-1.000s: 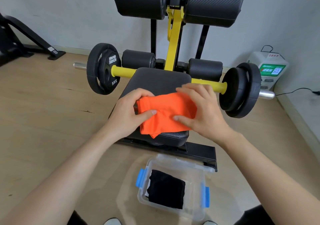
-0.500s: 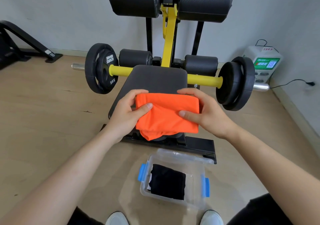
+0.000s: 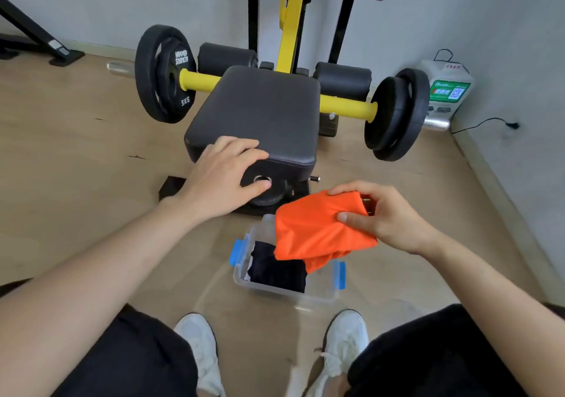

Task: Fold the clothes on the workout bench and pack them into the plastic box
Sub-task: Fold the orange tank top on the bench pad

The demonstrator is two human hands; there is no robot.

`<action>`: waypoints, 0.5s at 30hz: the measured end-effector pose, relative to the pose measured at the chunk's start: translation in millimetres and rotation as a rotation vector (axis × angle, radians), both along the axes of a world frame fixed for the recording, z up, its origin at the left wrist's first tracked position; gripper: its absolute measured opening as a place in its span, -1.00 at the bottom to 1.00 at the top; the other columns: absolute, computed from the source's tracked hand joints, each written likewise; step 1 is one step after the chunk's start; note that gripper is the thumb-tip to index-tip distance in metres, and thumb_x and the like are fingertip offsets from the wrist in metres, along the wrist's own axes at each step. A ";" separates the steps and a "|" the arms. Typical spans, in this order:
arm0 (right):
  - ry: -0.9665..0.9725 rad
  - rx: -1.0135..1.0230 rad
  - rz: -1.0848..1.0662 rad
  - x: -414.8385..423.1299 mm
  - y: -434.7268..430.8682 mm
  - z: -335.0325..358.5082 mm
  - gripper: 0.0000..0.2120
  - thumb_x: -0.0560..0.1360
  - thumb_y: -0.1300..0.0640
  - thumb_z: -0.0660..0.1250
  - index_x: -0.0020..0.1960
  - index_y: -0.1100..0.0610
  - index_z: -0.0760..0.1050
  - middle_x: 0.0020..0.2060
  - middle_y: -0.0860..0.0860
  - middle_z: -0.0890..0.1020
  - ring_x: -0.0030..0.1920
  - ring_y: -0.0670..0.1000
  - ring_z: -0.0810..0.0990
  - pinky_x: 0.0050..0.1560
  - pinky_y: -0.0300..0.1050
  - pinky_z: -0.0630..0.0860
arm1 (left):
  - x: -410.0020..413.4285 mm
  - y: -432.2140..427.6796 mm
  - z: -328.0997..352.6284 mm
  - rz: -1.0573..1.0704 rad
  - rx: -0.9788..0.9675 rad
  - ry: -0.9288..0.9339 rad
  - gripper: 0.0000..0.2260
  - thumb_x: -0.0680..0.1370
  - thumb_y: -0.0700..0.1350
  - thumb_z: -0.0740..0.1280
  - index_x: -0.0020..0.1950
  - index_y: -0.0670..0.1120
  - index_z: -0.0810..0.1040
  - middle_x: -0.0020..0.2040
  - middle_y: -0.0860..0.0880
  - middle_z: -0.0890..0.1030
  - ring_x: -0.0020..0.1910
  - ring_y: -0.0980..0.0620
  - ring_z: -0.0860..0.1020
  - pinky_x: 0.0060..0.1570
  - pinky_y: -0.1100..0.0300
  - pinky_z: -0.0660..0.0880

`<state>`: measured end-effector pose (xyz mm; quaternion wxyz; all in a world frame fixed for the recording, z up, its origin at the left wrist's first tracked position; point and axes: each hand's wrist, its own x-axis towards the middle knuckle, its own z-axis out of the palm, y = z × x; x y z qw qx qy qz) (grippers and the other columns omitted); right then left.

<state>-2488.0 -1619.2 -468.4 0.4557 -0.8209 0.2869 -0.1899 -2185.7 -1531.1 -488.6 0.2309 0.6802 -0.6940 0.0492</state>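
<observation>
My right hand (image 3: 385, 216) grips a folded orange garment (image 3: 315, 234) and holds it in the air over the far right part of the clear plastic box (image 3: 284, 292). The box stands on the floor between my feet and has blue latches. A folded black garment (image 3: 275, 269) lies inside it. My left hand (image 3: 226, 179) rests with spread fingers on the front edge of the bench's black seat pad (image 3: 260, 112), holding nothing. No clothes lie on the pad.
A yellow bar with black weight plates (image 3: 162, 75) crosses behind the seat, with more plates on the right end (image 3: 397, 115). A white device (image 3: 446, 90) with a cable stands by the right wall. My white shoes (image 3: 198, 347) flank the box on the wooden floor.
My right hand has carried the orange garment off the bench and down over the box. My left hand has let go of it and now rests on the seat's front edge.
</observation>
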 end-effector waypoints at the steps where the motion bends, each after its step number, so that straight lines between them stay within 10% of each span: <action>1: 0.022 0.012 0.001 -2.5 3.4 -12.9 -0.68 0.47 0.21 0.48 0.20 0.02 0.59 0.12 -0.10 0.65 0.09 -0.08 0.63 0.06 -0.15 0.58 | -4.8 4.9 -4.7 -0.030 -0.029 0.012 -0.51 0.49 0.24 0.27 0.31 0.00 0.59 0.38 0.00 0.52 0.34 -0.09 0.40 0.27 -0.10 0.44; 10: 0.270 -0.046 0.142 -0.5 7.1 -90.6 -0.62 0.45 0.25 0.48 0.19 -0.06 0.57 0.12 -0.17 0.61 0.13 -0.16 0.57 0.15 -0.12 0.51 | -43.5 40.3 -78.0 -0.204 0.339 0.076 -0.44 0.45 0.28 0.32 0.36 0.03 0.55 0.30 0.07 0.55 0.29 0.02 0.42 0.28 -0.01 0.43; 15: 0.220 -0.006 0.205 10.6 10.4 -91.0 -0.63 0.46 0.27 0.46 0.19 -0.05 0.58 0.09 -0.12 0.63 0.12 -0.08 0.59 0.14 -0.18 0.51 | -65.1 34.1 -121.4 -0.180 0.721 0.478 -0.22 0.26 0.28 0.57 0.39 0.03 0.44 0.31 0.16 0.48 0.31 0.14 0.41 0.32 0.12 0.40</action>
